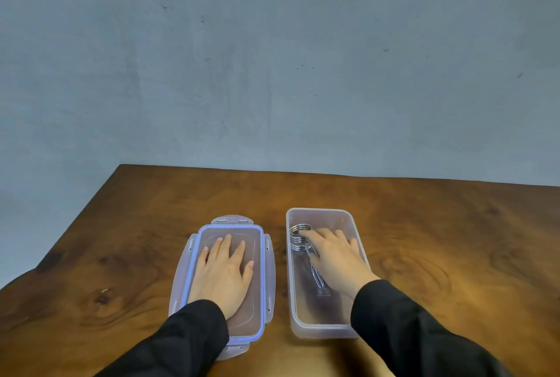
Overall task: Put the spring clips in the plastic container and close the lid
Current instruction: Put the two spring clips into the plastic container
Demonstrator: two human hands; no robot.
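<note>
A clear plastic container (321, 329) stands open on the wooden table, right of centre. Inside it lie metal spring clips (300, 238) with coiled rings at the far end and long arms running toward me. My right hand (336, 258) is inside the container, its fingers resting on the clips; whether it grips them I cannot tell. The lid (266, 258), translucent with a blue seal and side latches, lies flat on the table left of the container. My left hand (222, 273) lies flat on the lid with fingers spread.
The wooden table (454, 240) has its far edge against a grey wall and its left edge running diagonally toward me. Both my forearms wear black sleeves.
</note>
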